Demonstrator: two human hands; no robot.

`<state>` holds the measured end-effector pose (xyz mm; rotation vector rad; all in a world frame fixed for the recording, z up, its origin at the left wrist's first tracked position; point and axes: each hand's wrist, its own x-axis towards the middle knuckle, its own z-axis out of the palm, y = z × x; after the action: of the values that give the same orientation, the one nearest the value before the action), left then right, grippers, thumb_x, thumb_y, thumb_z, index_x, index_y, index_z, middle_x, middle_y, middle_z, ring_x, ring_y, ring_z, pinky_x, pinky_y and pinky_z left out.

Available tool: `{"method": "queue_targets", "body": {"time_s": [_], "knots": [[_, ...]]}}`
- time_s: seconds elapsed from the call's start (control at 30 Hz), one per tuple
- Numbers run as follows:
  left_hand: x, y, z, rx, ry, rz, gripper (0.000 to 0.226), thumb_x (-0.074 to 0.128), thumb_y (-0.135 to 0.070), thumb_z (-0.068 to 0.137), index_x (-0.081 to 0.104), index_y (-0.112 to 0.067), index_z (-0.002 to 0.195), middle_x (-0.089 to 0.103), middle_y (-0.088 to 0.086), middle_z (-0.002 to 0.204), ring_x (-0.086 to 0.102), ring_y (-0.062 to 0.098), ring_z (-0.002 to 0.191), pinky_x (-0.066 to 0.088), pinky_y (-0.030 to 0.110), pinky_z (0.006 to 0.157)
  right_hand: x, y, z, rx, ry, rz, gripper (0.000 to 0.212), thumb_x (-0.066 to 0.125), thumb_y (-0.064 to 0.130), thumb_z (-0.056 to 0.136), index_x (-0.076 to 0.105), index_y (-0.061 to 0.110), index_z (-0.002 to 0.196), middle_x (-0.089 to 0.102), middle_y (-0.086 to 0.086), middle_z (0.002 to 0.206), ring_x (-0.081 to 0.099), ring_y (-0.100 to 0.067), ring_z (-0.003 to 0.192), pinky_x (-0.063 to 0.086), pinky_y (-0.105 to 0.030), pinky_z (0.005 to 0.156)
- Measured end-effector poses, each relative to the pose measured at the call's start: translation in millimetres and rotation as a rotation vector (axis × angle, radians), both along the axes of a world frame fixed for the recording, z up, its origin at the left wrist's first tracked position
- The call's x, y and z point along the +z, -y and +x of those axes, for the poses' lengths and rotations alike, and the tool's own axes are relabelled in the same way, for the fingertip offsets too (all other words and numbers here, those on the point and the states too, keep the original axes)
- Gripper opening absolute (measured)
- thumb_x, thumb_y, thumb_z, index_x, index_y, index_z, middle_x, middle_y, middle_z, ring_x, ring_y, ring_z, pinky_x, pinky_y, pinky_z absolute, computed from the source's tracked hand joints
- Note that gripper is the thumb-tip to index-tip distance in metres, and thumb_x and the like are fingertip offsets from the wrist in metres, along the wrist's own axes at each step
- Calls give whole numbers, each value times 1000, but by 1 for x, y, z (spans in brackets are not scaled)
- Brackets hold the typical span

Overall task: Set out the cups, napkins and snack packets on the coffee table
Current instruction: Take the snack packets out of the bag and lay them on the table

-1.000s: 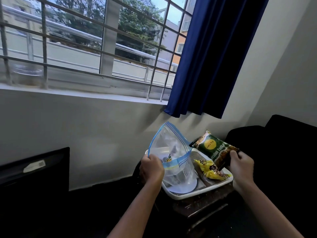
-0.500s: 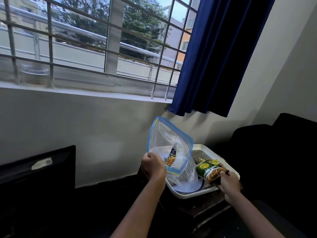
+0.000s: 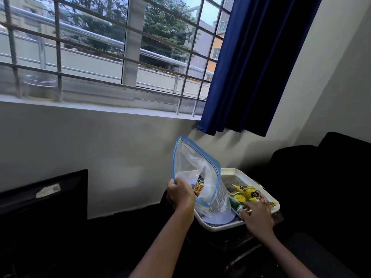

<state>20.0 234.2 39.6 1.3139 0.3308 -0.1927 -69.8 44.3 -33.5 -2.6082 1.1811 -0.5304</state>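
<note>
1. At the left of the view, against the wall under the window, stands a dark cabinet (image 3: 43, 189), well apart from the work and playing no part in it
2. Left of the white tray (image 3: 221, 227), the left hand (image 3: 180, 194) pinches the lower side edge of a clear zip bag (image 3: 195, 167) and holds it upright, its blue-trimmed mouth open and pointing up; one snack packet (image 3: 199, 187) shows through the plastic just beside the fingers
3. On the tray floor under the bag lies a pale round disc (image 3: 218, 219); whether it is a plate or a lid cannot be told
4. To the right, a green packet (image 3: 237, 201) lies in the tray touching a yellow packet (image 3: 246, 191), their long axes running away toward the far right corner
5. The right hand (image 3: 258, 216) rests on the green packet's near end, fingers bent over it, so it seems to be holding it; the hands are apart
6. The remaining bagged packet lies toward the left hand, but the free right hand would have to reach back leftward and down into the bag's mouth
7. No cups or napkins can be made out, and the dark bench (image 3: 279, 217) shows only at the tray's edge
</note>
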Motion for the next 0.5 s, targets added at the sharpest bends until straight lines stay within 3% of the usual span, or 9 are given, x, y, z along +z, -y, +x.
{"method": "queue_targets", "body": {"time_s": [0.13,0.27,0.33,0.4,0.5], "knots": [[-3,2,1,-7,-14,5,32,35,-13,95,62,3,104,54,6,70,45,24,69,32,26,66,-4,8,3,69,-148,35,48,42,29,97,37,16,142,33,-6,150,32,-25,136,31,-38,109],[-5,3,3,-10,-14,14,31,35,-12,94,62,1,102,54,8,80,48,25,79,35,27,71,-1,10,7,62,-236,79,51,40,30,97,31,20,146,23,-8,155,23,-28,141,25,-45,113],[-5,3,4,-9,-5,12,28,35,-12,94,61,-1,95,57,11,85,49,25,80,34,27,71,8,0,10,13,-76,52,46,46,22,93,42,20,139,31,-13,149,26,-32,137,24,-48,111],[-6,3,5,-12,5,14,28,35,-12,94,61,-2,95,63,17,95,54,29,86,37,29,73,26,-17,15,42,243,-26,35,51,7,87,60,10,121,51,-18,128,43,-35,123,33,-45,103],[-9,5,5,-19,11,30,30,36,-14,93,63,-2,100,66,20,107,59,34,100,41,32,79,70,-60,22,187,692,-62,25,50,-8,81,69,7,89,63,-11,93,61,-27,90,45,-28,78]]}}
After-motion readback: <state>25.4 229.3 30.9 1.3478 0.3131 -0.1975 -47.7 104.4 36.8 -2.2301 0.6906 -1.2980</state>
